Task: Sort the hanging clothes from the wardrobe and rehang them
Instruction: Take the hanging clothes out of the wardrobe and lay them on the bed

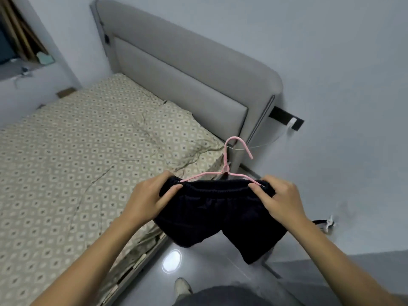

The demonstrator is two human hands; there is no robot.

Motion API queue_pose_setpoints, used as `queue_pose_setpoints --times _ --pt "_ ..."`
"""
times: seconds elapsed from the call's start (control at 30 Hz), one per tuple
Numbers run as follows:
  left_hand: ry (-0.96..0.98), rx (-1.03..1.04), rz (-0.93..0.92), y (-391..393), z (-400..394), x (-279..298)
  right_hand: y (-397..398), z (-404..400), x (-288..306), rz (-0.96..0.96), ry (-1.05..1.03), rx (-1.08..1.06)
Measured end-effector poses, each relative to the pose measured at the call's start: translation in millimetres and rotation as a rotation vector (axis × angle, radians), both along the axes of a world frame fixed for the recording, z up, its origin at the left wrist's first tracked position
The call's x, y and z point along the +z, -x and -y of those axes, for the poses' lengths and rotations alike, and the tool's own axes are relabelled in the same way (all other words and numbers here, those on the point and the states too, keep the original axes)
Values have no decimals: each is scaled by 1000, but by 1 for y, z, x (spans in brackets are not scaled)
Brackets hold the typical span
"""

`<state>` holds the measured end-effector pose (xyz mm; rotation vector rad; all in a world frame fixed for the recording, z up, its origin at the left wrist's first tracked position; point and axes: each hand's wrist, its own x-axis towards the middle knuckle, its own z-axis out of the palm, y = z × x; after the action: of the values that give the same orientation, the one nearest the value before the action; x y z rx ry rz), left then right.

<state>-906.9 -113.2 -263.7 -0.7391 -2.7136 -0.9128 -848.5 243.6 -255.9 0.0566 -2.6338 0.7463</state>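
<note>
A pair of dark navy shorts (218,215) with an elastic waistband hangs in the air in front of me, over the bed's near corner. A thin pink hanger (227,164) sits in the waistband, its hook pointing up and to the right. My left hand (152,195) pinches the left end of the waistband, where the hanger's arm goes in. Gripping the right end of the waistband over the hanger's other arm is my right hand (280,197). The two legs of the shorts droop down between my forearms.
A bed (66,164) with a patterned beige sheet and a pillow (174,129) fills the left. Its grey padded headboard (181,69) stands against the wall. The glossy floor (209,268) lies below, with my foot (182,287) on it. A dark object (322,225) lies by the right wall.
</note>
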Motion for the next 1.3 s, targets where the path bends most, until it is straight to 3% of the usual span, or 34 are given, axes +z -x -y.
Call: queue_pose_setpoints --times 0.3,0.6,0.8,1.07,1.3 --pt "49 403 45 -16 90 -12 133 91 -24 52 43 440" --pt "69 796 61 -50 115 -12 229 178 -25 162 43 863" --pt "74 1001 38 -59 145 -7 264 252 -23 174 52 1038" --pt "86 1125 95 -35 236 -27 299 351 -30 301 -7 1149" --pt "24 1077 193 17 339 -78 347 439 -69 494 -127 1215"
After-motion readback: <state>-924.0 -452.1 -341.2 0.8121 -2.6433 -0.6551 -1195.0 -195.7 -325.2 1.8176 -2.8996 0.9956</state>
